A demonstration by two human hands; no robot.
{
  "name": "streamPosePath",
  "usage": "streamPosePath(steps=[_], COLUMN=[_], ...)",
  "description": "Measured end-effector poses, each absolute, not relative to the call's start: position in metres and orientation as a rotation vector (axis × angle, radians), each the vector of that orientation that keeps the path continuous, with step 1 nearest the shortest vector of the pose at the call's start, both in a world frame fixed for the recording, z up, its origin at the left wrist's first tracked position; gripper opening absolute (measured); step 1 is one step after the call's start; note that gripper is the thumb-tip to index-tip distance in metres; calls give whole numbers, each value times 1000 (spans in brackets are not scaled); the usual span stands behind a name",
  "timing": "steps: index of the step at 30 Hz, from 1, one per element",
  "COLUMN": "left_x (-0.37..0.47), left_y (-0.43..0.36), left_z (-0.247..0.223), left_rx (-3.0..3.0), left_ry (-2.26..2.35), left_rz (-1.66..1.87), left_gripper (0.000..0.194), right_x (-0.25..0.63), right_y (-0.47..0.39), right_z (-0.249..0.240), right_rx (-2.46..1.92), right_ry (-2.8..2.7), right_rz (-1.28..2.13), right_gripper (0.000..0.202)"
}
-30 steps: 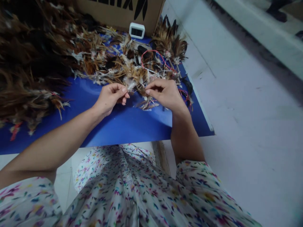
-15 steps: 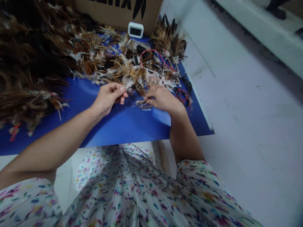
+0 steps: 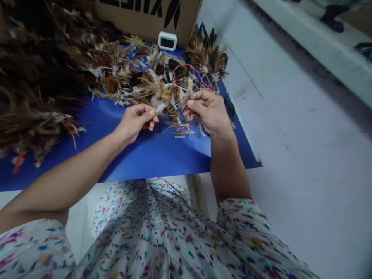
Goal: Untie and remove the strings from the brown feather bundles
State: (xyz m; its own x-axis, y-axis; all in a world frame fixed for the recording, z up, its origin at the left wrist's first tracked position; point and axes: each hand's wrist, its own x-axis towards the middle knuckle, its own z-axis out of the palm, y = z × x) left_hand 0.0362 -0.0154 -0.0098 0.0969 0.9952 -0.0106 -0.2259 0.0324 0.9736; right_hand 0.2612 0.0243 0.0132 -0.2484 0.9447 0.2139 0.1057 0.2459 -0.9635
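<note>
My left hand (image 3: 141, 121) is closed in a pinch, thumb against forefinger, on a feather (image 3: 159, 104) with pale fluff at its base. To its right, my right hand (image 3: 207, 110) has its thumb and fingers pinched together at a thin brown feather (image 3: 183, 110). The tips of both hands are close to a loose pile of brown, black and white feathers (image 3: 139, 87). Just below and between the hands, a few small loose feathers (image 3: 181, 129) lie on the blue tabletop (image 3: 162, 159).
Large heaps of dark brown feathers (image 3: 35, 89) cover the left side. A white digital clock (image 3: 167, 41) stands before a cardboard box (image 3: 130, 19). A red cord (image 3: 186, 65) loops over the pile. A feather bunch (image 3: 207, 54) sits by the wall (image 3: 290, 128).
My right hand has lifted off the small loose feathers and moved up and right, its palm turning more into view. My left hand keeps its pinch almost in place. The view has shifted slightly.
</note>
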Motion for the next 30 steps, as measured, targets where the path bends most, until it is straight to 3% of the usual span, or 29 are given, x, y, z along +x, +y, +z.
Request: streamPosePath(steps=[10, 30], left_x=[34, 36], left_y=[-17, -18], left_z=[-13, -12], left_rx=[1100, 1222], left_ry=[887, 1001], left_rz=[1215, 1146], left_gripper=[43, 45], right_x=[253, 254], right_y=[18, 13], right_z=[15, 19], right_rx=[-1058, -1133], right_ry=[-1700, -2006], right_rz=[1161, 1208], right_gripper=[13, 5])
